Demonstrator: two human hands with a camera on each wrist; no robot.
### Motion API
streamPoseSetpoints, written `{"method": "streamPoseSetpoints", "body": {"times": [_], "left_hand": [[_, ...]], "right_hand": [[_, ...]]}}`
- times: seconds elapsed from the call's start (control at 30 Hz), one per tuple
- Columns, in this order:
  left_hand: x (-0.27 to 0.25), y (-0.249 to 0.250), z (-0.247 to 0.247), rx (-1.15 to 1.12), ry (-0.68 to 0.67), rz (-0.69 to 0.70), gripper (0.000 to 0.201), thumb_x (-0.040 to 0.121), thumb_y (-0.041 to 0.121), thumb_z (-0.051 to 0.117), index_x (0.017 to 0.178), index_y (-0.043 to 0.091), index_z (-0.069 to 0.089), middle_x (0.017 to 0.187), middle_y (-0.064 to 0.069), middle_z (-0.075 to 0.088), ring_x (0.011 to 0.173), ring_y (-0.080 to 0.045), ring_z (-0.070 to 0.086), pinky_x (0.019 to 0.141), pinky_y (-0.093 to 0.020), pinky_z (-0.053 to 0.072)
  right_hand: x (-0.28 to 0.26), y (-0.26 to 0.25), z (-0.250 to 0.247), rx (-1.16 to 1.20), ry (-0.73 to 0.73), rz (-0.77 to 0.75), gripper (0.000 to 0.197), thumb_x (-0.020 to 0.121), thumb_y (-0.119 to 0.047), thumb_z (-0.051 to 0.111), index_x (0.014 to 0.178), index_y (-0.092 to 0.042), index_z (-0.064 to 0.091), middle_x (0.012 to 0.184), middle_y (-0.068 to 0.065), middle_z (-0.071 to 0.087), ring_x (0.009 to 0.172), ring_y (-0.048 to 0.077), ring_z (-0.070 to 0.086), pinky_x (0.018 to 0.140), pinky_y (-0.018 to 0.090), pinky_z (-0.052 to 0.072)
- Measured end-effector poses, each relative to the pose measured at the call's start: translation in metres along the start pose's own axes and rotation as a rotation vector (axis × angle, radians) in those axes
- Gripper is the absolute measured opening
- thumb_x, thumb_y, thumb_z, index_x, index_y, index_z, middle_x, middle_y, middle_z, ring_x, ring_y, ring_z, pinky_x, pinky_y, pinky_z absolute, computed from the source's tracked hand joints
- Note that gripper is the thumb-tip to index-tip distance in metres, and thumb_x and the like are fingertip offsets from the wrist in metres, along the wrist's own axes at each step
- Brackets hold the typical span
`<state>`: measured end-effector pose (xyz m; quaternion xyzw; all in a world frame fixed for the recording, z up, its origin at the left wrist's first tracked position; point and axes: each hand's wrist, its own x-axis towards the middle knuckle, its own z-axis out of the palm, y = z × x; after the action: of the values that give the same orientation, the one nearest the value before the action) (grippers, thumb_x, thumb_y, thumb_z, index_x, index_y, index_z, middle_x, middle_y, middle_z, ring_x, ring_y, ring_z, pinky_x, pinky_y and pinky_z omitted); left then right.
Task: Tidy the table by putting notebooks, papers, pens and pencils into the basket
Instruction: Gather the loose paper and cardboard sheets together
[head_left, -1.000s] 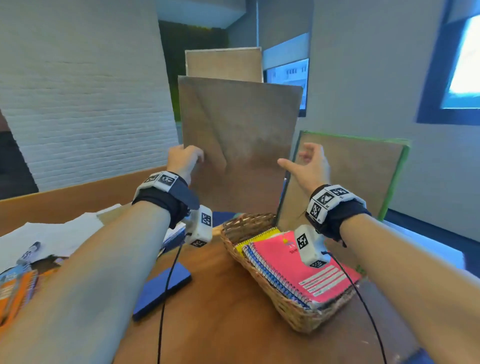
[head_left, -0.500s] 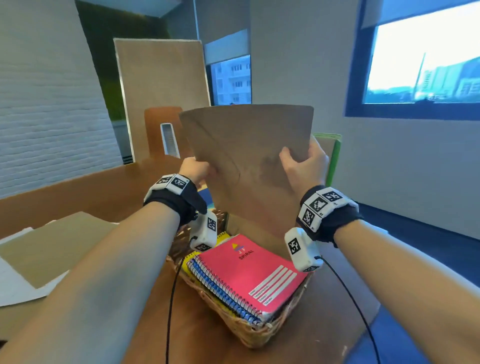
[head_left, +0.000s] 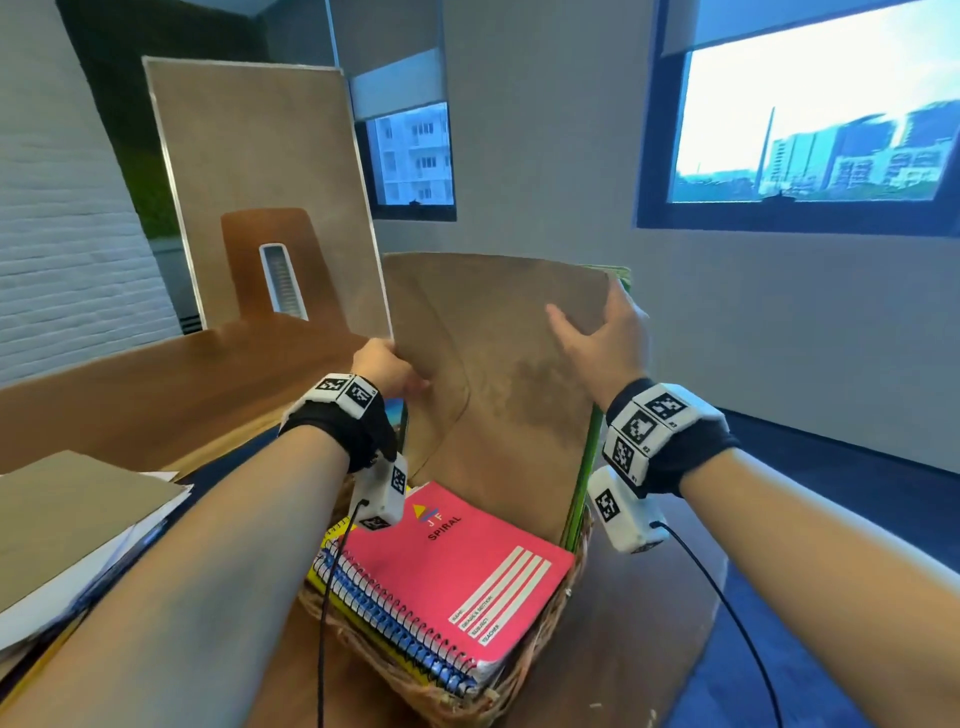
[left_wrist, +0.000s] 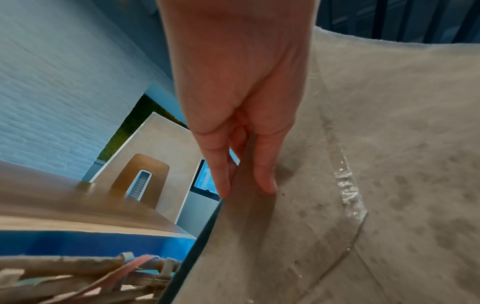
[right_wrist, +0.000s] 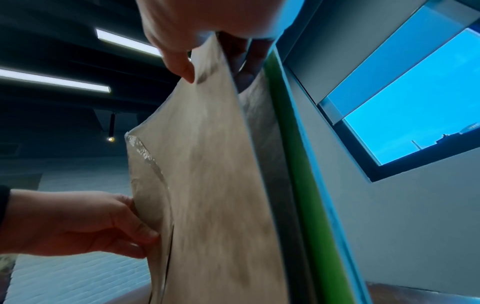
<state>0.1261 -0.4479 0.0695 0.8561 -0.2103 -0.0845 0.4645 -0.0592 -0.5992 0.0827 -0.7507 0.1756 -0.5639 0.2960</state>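
Note:
A large brown envelope (head_left: 498, 374) stands upright, its lower end inside the wicker basket (head_left: 524, 691) behind a pink spiral notebook (head_left: 457, 561) that lies on blue and yellow spiral notebooks. My left hand (head_left: 387, 364) pinches the envelope's left edge, thumb in front and fingers behind, as the left wrist view shows (left_wrist: 246, 189). My right hand (head_left: 602, 332) holds the top right corner, thumb on the front face (right_wrist: 182, 67). A green folder (head_left: 582, 483) stands just behind the envelope (right_wrist: 207, 174) in the basket.
A stack of papers topped by another brown envelope (head_left: 67, 514) lies on the wooden table (head_left: 156, 384) at the left. A tall brown board (head_left: 260, 156) and a chair back (head_left: 270, 260) stand beyond the table. The table's edge runs close to the right of the basket.
My right hand, free a second ago, now holds the envelope's right corner. Both hands have lowered the envelope so its lower end sits in the basket in front of the green folder.

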Motion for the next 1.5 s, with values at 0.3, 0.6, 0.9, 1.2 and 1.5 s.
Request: {"method": "streamPoseSetpoints", "body": {"times": [0.3, 0.6, 0.9, 1.2, 1.5], "left_hand": [[0.005, -0.011, 0.006, 0.164, -0.061, -0.02, 0.031, 0.072, 0.008, 0.078, 0.1, 0.009, 0.065, 0.106, -0.014, 0.068, 0.099, -0.029, 0.065, 0.092, -0.041, 0.053], [0.008, -0.001, 0.011, 0.267, 0.058, 0.074, 0.035, 0.083, 0.012, 0.071, 0.115, 0.002, 0.064, 0.114, -0.015, 0.065, 0.109, -0.031, 0.06, 0.098, -0.041, 0.047], [0.002, -0.007, 0.009, 0.318, 0.096, 0.044, 0.059, 0.079, 0.018, 0.075, 0.129, 0.002, 0.047, 0.13, -0.015, 0.053, 0.121, -0.03, 0.049, 0.098, -0.037, 0.044], [-0.018, -0.033, -0.045, 0.305, 0.207, 0.102, 0.032, 0.084, 0.013, 0.068, 0.114, 0.008, 0.059, 0.118, -0.01, 0.06, 0.107, -0.022, 0.056, 0.079, -0.024, 0.044], [-0.071, -0.108, -0.134, 0.362, 0.39, -0.019, 0.012, 0.085, 0.006, 0.055, 0.089, 0.015, 0.062, 0.108, -0.009, 0.064, 0.103, -0.025, 0.057, 0.076, -0.026, 0.042]], "right_hand": [[-0.005, 0.004, 0.006, -0.114, -0.05, -0.054, 0.017, 0.084, -0.025, 0.061, 0.092, -0.01, 0.063, 0.08, 0.007, 0.065, 0.07, 0.026, 0.06, 0.066, 0.037, 0.054], [0.003, 0.0, 0.002, -0.096, -0.056, 0.032, 0.03, 0.084, -0.017, 0.061, 0.112, -0.008, 0.055, 0.098, 0.007, 0.061, 0.077, 0.02, 0.054, 0.07, 0.031, 0.048], [0.0, -0.004, 0.005, -0.304, -0.067, -0.037, 0.081, 0.075, 0.01, 0.05, 0.146, -0.018, 0.025, 0.148, 0.005, 0.024, 0.138, 0.023, 0.023, 0.114, 0.035, 0.025], [-0.017, -0.042, 0.049, -0.231, -0.19, -0.253, 0.075, 0.076, 0.001, 0.055, 0.145, -0.015, 0.031, 0.151, 0.01, 0.023, 0.142, 0.027, 0.017, 0.117, 0.048, 0.015], [-0.097, -0.108, 0.138, 0.19, -0.524, -0.332, 0.059, 0.087, -0.01, 0.057, 0.141, -0.011, 0.035, 0.13, 0.008, 0.045, 0.117, 0.015, 0.045, 0.097, 0.021, 0.036]]}}
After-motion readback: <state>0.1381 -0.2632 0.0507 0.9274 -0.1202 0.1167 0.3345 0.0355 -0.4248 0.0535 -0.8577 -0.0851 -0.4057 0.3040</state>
